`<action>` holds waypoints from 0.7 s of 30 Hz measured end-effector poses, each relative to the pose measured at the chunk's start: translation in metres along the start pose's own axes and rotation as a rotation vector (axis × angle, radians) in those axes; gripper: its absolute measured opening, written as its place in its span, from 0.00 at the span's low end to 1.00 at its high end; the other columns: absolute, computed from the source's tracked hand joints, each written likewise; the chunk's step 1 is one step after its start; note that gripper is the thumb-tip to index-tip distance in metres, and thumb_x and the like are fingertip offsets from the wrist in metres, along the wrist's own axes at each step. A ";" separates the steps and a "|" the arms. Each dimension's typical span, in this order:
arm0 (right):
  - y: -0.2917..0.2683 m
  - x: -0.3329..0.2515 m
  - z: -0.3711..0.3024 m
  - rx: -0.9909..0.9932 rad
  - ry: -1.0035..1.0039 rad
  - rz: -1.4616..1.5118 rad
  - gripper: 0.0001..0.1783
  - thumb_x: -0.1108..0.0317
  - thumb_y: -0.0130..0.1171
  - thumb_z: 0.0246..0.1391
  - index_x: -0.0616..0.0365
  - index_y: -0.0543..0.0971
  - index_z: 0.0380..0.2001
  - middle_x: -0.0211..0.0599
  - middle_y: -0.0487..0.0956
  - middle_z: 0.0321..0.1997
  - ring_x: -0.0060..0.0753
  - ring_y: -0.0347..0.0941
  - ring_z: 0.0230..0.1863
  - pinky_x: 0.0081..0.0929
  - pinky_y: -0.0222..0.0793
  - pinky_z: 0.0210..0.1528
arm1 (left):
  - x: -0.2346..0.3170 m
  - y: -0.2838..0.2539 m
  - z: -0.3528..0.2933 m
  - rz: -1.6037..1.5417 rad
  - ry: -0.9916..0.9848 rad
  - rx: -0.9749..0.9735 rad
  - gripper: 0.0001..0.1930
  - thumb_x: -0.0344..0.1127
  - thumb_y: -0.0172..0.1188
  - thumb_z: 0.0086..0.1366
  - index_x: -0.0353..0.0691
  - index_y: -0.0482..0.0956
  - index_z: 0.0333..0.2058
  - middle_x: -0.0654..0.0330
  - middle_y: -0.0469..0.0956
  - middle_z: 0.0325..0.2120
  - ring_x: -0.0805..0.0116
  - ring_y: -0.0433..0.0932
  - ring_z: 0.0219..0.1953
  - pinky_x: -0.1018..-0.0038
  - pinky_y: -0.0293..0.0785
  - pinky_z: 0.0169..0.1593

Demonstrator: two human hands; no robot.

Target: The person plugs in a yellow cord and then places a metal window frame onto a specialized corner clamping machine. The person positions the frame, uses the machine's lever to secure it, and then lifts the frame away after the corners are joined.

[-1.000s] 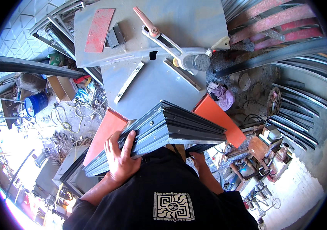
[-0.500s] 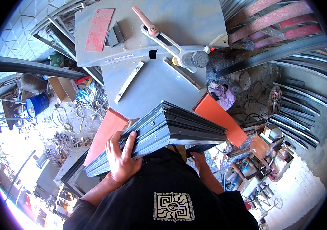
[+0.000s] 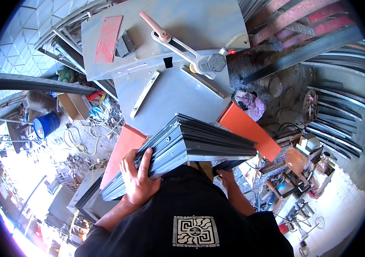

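Note:
In front of my chest is a dark grey aluminium profile frame, its mitred corner pointing away from me over the machine table. My left hand grips the left bar, fingers over its upper face and thumb lying along it. Low on the right, my right hand is closed at a dark bar that seems to be part of the same frame; its fingertips are partly hidden. The frame's corner overlaps the near end of a grey metal machine table with two slanted fence strips. Orange plates flank the table.
A pink-handled lever arm with a round knob sits on the machine's far part, beside a red plate. Metal profiles are stacked at right. A blue drum, an open cardboard box and yellow cable lie on the left.
The view has tilted and shifted slightly, so the surroundings sit a little differently. Both hands keep their hold, and the frame stays in nearly the same place over the table.

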State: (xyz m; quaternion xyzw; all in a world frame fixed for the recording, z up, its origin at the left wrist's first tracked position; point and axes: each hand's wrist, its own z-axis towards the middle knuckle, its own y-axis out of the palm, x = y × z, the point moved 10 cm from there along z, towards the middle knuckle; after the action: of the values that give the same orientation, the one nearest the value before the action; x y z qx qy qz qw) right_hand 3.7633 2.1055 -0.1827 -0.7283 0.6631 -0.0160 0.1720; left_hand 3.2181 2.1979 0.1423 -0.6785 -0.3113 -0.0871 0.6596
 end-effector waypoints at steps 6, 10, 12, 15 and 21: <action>0.004 -0.008 -0.010 0.045 -0.020 0.014 0.35 0.75 0.78 0.52 0.50 0.80 0.64 0.31 0.86 0.55 0.37 0.83 0.56 0.47 0.78 0.57 | -0.007 0.000 -0.007 0.033 -0.016 0.015 0.60 0.28 0.82 0.38 0.41 0.70 0.76 0.36 0.68 0.66 0.30 0.74 0.65 0.41 0.73 0.66; 0.002 -0.008 -0.014 0.063 -0.016 0.008 0.31 0.74 0.78 0.51 0.52 0.82 0.59 0.29 0.87 0.49 0.32 0.82 0.45 0.37 0.76 0.46 | -0.010 0.001 -0.004 0.037 -0.022 -0.001 0.59 0.28 0.79 0.41 0.41 0.68 0.78 0.34 0.67 0.66 0.29 0.73 0.66 0.41 0.73 0.68; 0.006 -0.015 -0.020 0.075 -0.037 0.016 0.27 0.74 0.79 0.50 0.53 0.84 0.54 0.29 0.86 0.43 0.30 0.80 0.40 0.35 0.74 0.40 | -0.010 0.002 0.000 0.043 -0.031 -0.033 0.58 0.28 0.79 0.44 0.40 0.67 0.78 0.35 0.67 0.67 0.29 0.72 0.67 0.40 0.73 0.69; 0.009 -0.019 -0.021 0.084 -0.079 0.011 0.27 0.74 0.79 0.49 0.54 0.84 0.54 0.30 0.85 0.41 0.29 0.79 0.37 0.36 0.73 0.38 | -0.018 0.006 0.001 0.055 -0.077 -0.035 0.57 0.28 0.78 0.47 0.39 0.65 0.79 0.35 0.66 0.67 0.29 0.70 0.69 0.41 0.71 0.71; 0.004 0.003 -0.008 0.068 -0.028 -0.108 0.33 0.69 0.78 0.50 0.52 0.79 0.60 0.34 0.84 0.48 0.38 0.81 0.48 0.44 0.76 0.47 | -0.026 0.013 0.015 0.062 -0.116 -0.057 0.54 0.26 0.74 0.51 0.39 0.64 0.80 0.37 0.67 0.66 0.32 0.71 0.68 0.42 0.70 0.72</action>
State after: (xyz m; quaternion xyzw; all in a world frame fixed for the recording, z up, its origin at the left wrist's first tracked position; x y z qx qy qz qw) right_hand 3.7579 2.1004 -0.1765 -0.7570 0.6193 -0.0379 0.2049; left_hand 3.2006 2.2051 0.1156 -0.7102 -0.3252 -0.0360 0.6233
